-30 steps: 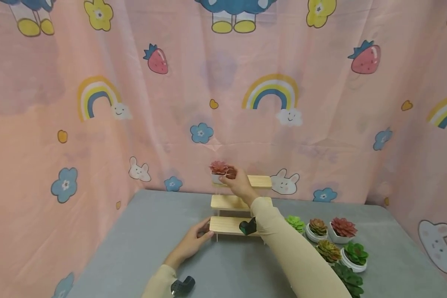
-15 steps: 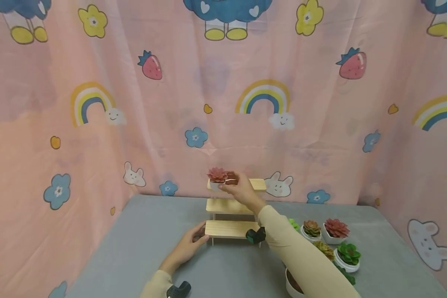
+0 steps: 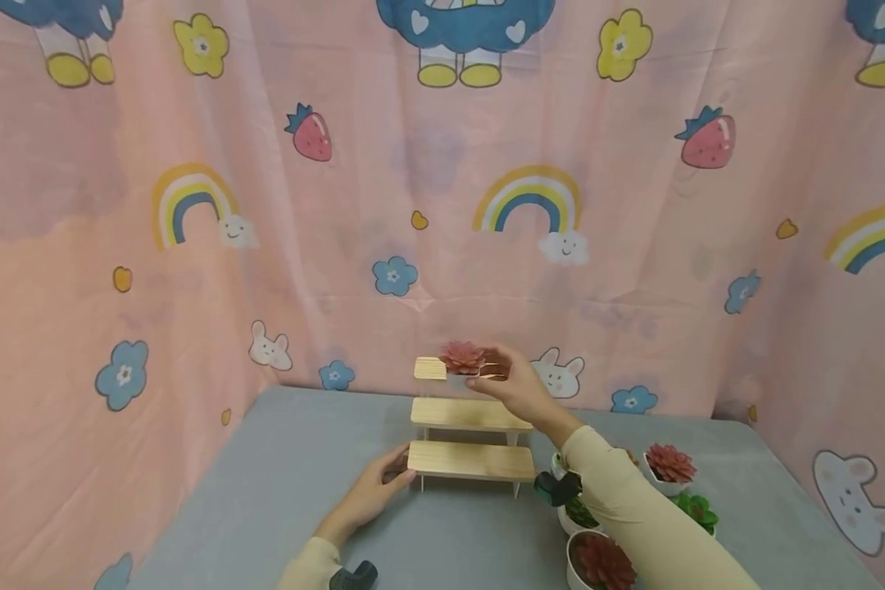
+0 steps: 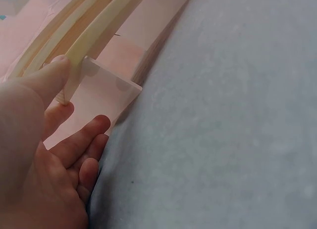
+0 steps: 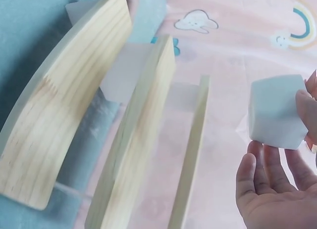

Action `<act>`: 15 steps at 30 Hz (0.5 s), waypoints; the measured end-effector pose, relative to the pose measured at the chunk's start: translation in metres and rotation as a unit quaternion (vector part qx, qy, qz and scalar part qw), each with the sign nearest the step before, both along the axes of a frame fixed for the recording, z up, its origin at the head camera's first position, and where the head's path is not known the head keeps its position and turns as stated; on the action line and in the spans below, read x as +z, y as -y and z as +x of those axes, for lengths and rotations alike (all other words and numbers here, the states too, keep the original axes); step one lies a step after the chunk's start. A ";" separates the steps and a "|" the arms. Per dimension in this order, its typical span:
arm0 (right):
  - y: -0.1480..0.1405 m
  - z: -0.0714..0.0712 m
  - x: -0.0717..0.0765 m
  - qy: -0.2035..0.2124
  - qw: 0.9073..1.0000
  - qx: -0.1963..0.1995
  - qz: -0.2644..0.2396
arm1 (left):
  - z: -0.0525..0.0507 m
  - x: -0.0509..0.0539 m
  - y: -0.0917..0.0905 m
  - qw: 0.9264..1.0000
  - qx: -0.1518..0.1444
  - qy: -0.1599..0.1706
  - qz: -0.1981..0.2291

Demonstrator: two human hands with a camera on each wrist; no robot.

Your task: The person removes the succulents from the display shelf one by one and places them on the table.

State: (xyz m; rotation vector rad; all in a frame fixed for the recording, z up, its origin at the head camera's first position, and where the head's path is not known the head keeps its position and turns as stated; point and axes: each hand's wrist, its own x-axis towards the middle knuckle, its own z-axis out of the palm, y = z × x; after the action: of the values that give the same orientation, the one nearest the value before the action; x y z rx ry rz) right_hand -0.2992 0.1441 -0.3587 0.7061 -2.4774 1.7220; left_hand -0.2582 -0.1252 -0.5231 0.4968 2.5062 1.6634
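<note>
A three-tier stand with pale wooden boards and translucent supports stands at the table's back. My left hand [image 3: 369, 490] pinches the left end of its lowest board [image 3: 472, 461], thumb on top and index finger beneath, as the left wrist view shows. My right hand [image 3: 519, 385] holds a small potted succulent with pink-red leaves [image 3: 462, 356] between thumb and fingers, in front of the top board [image 3: 429, 368]. In the right wrist view its white pot [image 5: 277, 113] is upside down to the camera and apart from the boards. The middle board [image 3: 468, 414] bears nothing.
More potted succulents stand right of the stand, partly behind my right sleeve: a red one [image 3: 671, 465], a green one [image 3: 696, 512] and a dark red one [image 3: 603, 561] near the front. A patterned pink curtain [image 3: 442, 311] hangs behind the grey table [image 3: 265, 459].
My right hand has moved right with the potted succulent, from the top board's left end to around its middle. My left hand keeps its hold on the lowest board.
</note>
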 end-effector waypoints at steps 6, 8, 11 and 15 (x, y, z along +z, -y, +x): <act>-0.014 0.010 0.002 0.003 1.000 0.012 0.011 | 0.000 -0.001 0.001 1.000 -0.004 -0.014 -0.003; -0.016 0.012 0.003 0.002 1.000 0.017 0.010 | 0.000 -0.001 0.001 1.000 -0.003 -0.015 -0.003; -0.019 0.016 0.004 0.001 1.000 0.022 0.009 | -0.001 -0.002 0.001 1.000 -0.003 -0.014 -0.001; -0.023 0.021 0.003 0.005 1.000 0.025 0.009 | 0.000 -0.002 0.001 1.000 -0.004 -0.009 0.000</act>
State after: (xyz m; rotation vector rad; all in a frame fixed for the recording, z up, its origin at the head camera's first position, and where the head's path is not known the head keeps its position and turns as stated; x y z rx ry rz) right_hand -0.2785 0.1668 -0.3557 0.7705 -2.5056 1.7255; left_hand -0.2579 -0.1266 -0.5253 0.5227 2.5144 1.6636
